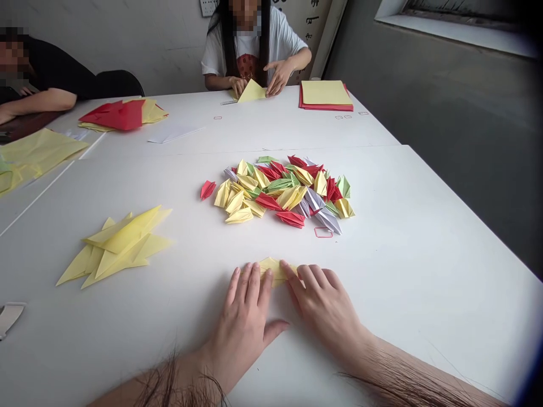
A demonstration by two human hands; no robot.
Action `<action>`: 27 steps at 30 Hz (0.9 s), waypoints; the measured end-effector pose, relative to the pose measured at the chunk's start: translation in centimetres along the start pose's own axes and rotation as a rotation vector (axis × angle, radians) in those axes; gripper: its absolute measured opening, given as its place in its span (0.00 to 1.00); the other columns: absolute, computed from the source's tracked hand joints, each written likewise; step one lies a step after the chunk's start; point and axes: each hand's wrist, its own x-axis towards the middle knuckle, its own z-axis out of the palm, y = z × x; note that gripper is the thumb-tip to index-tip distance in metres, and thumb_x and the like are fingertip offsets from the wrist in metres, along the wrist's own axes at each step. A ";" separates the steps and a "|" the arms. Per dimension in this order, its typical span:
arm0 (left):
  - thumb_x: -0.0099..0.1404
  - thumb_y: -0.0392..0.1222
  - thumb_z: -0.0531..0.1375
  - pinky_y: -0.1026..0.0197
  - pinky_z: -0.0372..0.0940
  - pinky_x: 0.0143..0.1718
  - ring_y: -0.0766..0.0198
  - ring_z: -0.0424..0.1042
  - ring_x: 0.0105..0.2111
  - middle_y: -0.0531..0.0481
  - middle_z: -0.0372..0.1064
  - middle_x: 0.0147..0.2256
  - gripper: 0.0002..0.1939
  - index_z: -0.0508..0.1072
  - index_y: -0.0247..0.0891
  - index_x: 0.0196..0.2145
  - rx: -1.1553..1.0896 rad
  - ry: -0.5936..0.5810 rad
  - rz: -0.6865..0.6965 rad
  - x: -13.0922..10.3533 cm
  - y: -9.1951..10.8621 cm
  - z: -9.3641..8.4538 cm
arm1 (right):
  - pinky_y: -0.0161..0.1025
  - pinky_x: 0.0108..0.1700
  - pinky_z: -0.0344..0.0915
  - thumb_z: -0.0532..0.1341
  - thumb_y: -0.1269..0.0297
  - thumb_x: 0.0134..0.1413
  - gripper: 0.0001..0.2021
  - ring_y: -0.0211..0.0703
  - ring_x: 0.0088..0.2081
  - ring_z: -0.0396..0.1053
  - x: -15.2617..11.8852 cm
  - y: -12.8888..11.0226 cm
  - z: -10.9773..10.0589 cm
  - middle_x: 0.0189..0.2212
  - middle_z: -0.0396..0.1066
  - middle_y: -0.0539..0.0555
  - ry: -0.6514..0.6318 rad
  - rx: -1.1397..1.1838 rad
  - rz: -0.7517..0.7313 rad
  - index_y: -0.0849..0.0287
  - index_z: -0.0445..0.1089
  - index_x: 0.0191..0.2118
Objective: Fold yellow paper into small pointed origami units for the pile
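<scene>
Hands press flat, fingers spread, on a yellow folded paper [275,270]: left hand [244,322], right hand [324,308]; white table [424,254] bears a pile of folded pieces [284,192]; grey wall [445,102] beyond.

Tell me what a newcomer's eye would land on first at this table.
The heap of folded paper pieces in red, yellow, green and pale purple, at the middle of the white table, stands out first. Just in front of it, the left hand and right hand press flat on a yellow paper piece. To the left lies a fan of yellow pointed folds.
</scene>
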 end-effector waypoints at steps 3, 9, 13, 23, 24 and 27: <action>0.62 0.65 0.48 0.43 0.57 0.57 0.44 0.62 0.56 0.29 0.62 0.55 0.39 0.62 0.33 0.59 0.026 0.020 -0.035 0.0 0.0 -0.1 | 0.44 0.31 0.54 0.56 0.74 0.56 0.19 0.50 0.31 0.61 -0.4 0.7 0.2 0.30 0.66 0.59 0.042 0.002 0.017 0.68 0.63 0.55; 0.58 0.67 0.52 0.43 0.59 0.55 0.44 0.65 0.54 0.32 0.65 0.53 0.39 0.64 0.36 0.58 0.056 0.039 -0.051 0.1 0.1 0.0 | 0.41 0.32 0.60 0.55 0.69 0.60 0.09 0.48 0.34 0.67 1.8 2.0 -1.2 0.35 0.69 0.58 -0.039 0.289 0.104 0.58 0.68 0.45; 0.57 0.66 0.54 0.47 0.66 0.47 0.44 0.66 0.52 0.31 0.65 0.52 0.38 0.66 0.35 0.56 0.058 0.040 -0.059 -0.2 0.2 0.2 | 0.36 0.30 0.62 0.57 0.72 0.57 0.08 0.42 0.33 0.70 4.5 2.3 -1.8 0.38 0.70 0.56 -0.220 0.553 0.247 0.59 0.66 0.43; 0.64 0.45 0.58 0.52 0.65 0.43 0.54 0.68 0.45 0.42 0.67 0.46 0.27 0.58 0.37 0.58 -0.299 0.030 -0.107 1.7 -2.3 -0.5 | 0.34 0.32 0.62 0.63 0.74 0.47 0.08 0.42 0.35 0.70 6.5 3.0 -1.9 0.36 0.72 0.53 -0.396 0.632 0.250 0.57 0.67 0.35; 0.62 0.43 0.60 0.53 0.65 0.44 0.56 0.67 0.45 0.43 0.66 0.47 0.27 0.58 0.38 0.57 -0.380 0.032 -0.145 2.1 -2.7 -0.5 | 0.34 0.32 0.63 0.63 0.75 0.46 0.10 0.42 0.35 0.70 6.7 3.2 -1.9 0.36 0.72 0.52 -0.412 0.644 0.242 0.57 0.67 0.36; 0.56 0.41 0.64 0.55 0.65 0.44 0.58 0.67 0.44 0.46 0.66 0.44 0.27 0.61 0.39 0.52 -0.575 -0.006 -0.249 3.0 -3.4 -0.3 | 0.33 0.32 0.63 0.63 0.76 0.44 0.11 0.42 0.35 0.70 7.0 3.4 -2.2 0.34 0.73 0.52 -0.442 0.657 0.228 0.56 0.68 0.35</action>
